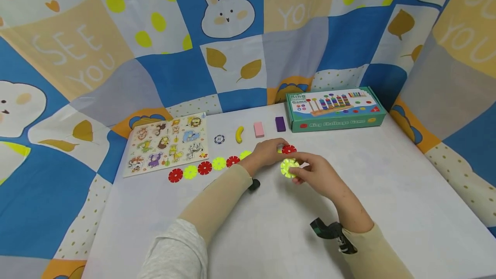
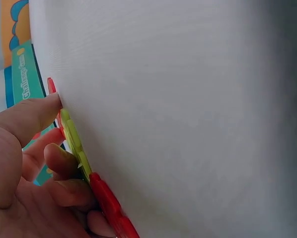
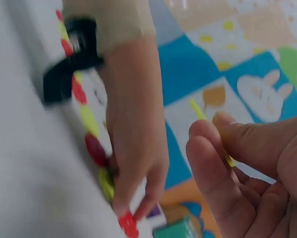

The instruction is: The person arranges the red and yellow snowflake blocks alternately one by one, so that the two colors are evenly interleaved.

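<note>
In the head view, several notched plastic discs, alternating red [image 1: 175, 175] and yellow-green [image 1: 190, 172], lie in a row on the white table. My left hand [image 1: 267, 155] reaches over the row's right end. Its thumb and a finger pinch the last red disc [image 3: 129, 224], as the right wrist view shows. Beneath its other fingers in the left wrist view sit a yellow-green disc [image 2: 75, 139] and a red disc [image 2: 110, 201]. My right hand [image 1: 319, 176] pinches a loose yellow-green notched disc [image 1: 288, 168] between thumb and fingers, held above the table just nearer than the left hand's disc.
Behind the row lie a poker chip [image 1: 219, 139], a yellow toy banana [image 1: 239, 134], a pink block [image 1: 258, 129] and a purple block [image 1: 280, 124]. An animal puzzle board [image 1: 166, 145] lies at left. A green Ring Challenge Game box [image 1: 337, 117] stands back right, before a patterned curtain [image 1: 240, 68].
</note>
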A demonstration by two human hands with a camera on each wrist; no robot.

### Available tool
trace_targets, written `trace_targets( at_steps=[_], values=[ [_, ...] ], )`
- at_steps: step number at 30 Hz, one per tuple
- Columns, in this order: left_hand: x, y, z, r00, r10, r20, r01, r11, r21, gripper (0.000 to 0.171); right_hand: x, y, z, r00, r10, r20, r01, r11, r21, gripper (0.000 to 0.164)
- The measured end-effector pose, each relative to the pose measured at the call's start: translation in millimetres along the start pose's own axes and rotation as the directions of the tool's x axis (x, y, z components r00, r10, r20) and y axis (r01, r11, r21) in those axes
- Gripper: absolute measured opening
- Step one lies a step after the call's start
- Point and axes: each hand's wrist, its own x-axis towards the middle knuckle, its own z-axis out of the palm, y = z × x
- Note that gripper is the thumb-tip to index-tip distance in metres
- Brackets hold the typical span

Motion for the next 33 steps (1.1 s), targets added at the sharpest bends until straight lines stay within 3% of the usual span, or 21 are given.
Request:
trace_targets(
  at_steps=[5, 10, 14, 19, 24, 33],
  values=[
    [-0.1, 1.6, 1.0, 1.0, 0.008, 0.005, -0.008, 1.0, -0.007, 0.042, 33.9, 25.4, -27.3, 0.994, 0.087, -0.066, -0.091, 0.994, -0.06, 0.053],
    [0.0, 1.5, 3.2, 1.0, 0.0, 0.02, 0.001, 0.999, -0.043, 0.042, 58.8, 48.2, -47.9, 0.978, 0.192, -0.077, -0.204, 0.957, -0.207, 0.057],
    [0.2, 1.4, 3.7, 0.999, -0.009, 0.037, 0.011, 0.998, -0.064, 0.041, 71.6, 63.2, -57.6, 0.968, 0.233, -0.092, -0.25, 0.933, -0.26, 0.057],
    [-0.3, 2.9, 0.1, 0.999, -0.01, 0.034, 0.013, 0.997, -0.071, 0.041, 82.1, 75.3, -59.0, 0.968, 0.242, -0.064, -0.25, 0.92, -0.301, 0.058],
    [0.8, 1.8, -6.5, 0.999, -0.024, 0.034, 0.026, 0.997, -0.07, 0.04, 90.2, 72.4, -52.9, 0.976, 0.204, -0.078, -0.218, 0.914, -0.343, 0.058],
    [4.9, -3.6, -3.5, 0.998, -0.024, 0.058, 0.028, 0.996, -0.079, 0.038, 91.8, 79.6, -46.9, 0.971, 0.215, -0.102, -0.236, 0.923, -0.305, 0.043]
  ],
)
